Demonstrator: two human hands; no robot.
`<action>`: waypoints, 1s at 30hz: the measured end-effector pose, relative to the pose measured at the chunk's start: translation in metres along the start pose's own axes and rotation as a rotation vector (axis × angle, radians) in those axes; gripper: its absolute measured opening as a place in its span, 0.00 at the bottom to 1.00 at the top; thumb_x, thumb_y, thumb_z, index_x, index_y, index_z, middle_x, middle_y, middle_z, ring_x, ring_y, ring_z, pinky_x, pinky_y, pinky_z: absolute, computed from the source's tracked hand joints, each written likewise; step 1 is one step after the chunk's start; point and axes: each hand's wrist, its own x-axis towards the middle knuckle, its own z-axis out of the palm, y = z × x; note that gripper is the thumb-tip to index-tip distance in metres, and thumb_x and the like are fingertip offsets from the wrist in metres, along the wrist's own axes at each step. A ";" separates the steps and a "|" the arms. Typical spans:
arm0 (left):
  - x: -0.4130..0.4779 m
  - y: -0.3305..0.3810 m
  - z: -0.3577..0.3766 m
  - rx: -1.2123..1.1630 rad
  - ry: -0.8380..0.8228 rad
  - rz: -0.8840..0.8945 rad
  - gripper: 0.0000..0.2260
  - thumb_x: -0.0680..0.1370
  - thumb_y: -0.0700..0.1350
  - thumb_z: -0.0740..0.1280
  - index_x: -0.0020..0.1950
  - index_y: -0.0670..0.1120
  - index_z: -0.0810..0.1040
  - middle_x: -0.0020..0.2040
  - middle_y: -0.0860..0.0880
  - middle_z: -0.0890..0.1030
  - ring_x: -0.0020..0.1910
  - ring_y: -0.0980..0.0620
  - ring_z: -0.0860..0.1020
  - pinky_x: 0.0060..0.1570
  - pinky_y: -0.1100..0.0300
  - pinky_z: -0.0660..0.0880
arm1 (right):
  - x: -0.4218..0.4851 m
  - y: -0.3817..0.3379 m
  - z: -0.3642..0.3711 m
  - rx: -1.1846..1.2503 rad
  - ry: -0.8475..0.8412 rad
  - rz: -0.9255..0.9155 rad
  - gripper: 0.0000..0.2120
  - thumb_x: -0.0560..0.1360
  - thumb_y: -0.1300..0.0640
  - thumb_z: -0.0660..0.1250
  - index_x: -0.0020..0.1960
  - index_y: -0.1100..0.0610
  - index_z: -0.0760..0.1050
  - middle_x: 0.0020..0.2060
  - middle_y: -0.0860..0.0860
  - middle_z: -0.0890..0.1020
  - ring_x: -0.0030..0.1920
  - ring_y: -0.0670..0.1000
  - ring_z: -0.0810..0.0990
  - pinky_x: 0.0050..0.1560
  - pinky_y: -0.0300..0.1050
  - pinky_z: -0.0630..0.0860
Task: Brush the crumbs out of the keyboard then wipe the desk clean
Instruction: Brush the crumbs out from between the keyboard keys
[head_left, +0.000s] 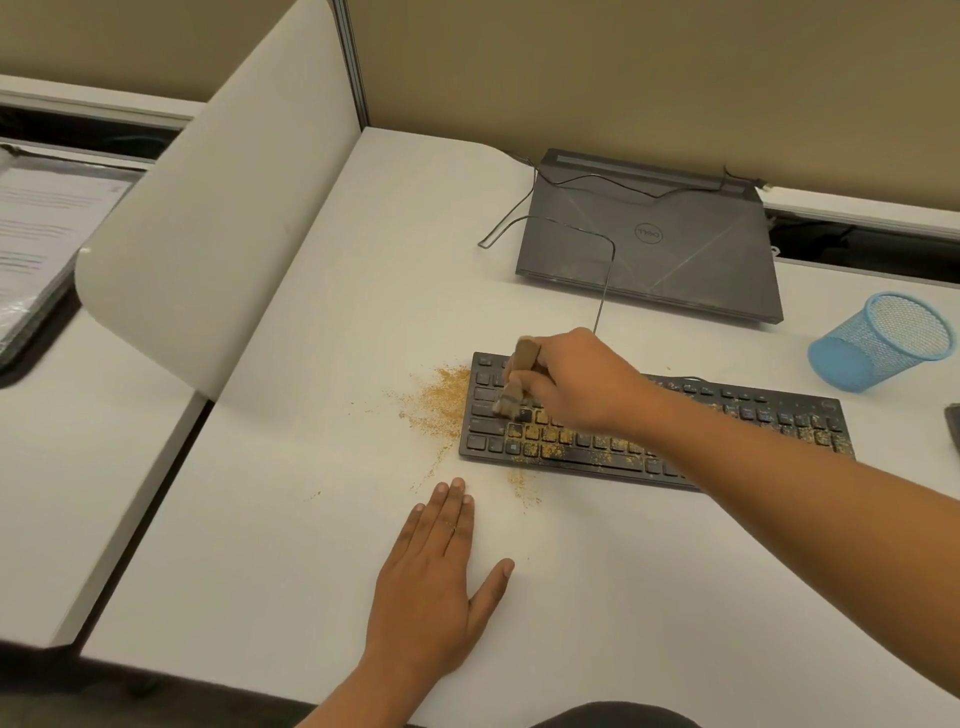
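Two hands, brushing step — right hand (576, 384) clamped on a small tan wooden brush (517, 382) over the flat black keyboard's (769, 415) left keys, left hand (431, 582) flat, fingers straight, on the white desk (311, 364) — next, probably, strokes across tan crumbs (545, 440) farther right.

Left grip (435, 571) flat, right grip (569, 387) clenched.

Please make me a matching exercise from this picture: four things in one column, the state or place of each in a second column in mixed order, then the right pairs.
Column one:
1. laptop
2. mesh cup
3. brush
4. left hand

Column two:
A. lies flat on the desk, palm down
B. closed, at the back of the desk
C. gripped by the right hand over the keyboard
D. blue, lying on its side

Pairs: 1-B, 2-D, 3-C, 4-A
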 end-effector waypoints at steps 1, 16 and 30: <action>0.000 0.000 0.000 0.001 0.002 0.001 0.32 0.82 0.64 0.50 0.76 0.43 0.66 0.78 0.48 0.62 0.78 0.52 0.58 0.74 0.55 0.55 | -0.002 0.002 0.002 0.017 0.012 0.008 0.11 0.81 0.50 0.62 0.45 0.54 0.78 0.42 0.50 0.82 0.41 0.51 0.80 0.43 0.51 0.79; 0.001 0.001 -0.001 0.016 -0.007 -0.007 0.32 0.82 0.64 0.49 0.76 0.43 0.65 0.78 0.48 0.62 0.77 0.51 0.58 0.73 0.55 0.55 | -0.022 0.000 0.014 -0.006 -0.028 -0.061 0.10 0.81 0.50 0.61 0.50 0.53 0.80 0.45 0.50 0.83 0.44 0.51 0.80 0.48 0.52 0.79; 0.000 0.000 0.000 0.007 -0.015 -0.008 0.32 0.82 0.64 0.49 0.76 0.43 0.66 0.78 0.48 0.62 0.77 0.51 0.59 0.72 0.54 0.57 | -0.033 0.014 0.006 0.013 0.069 0.034 0.11 0.82 0.53 0.61 0.50 0.56 0.81 0.40 0.48 0.82 0.34 0.42 0.75 0.37 0.37 0.71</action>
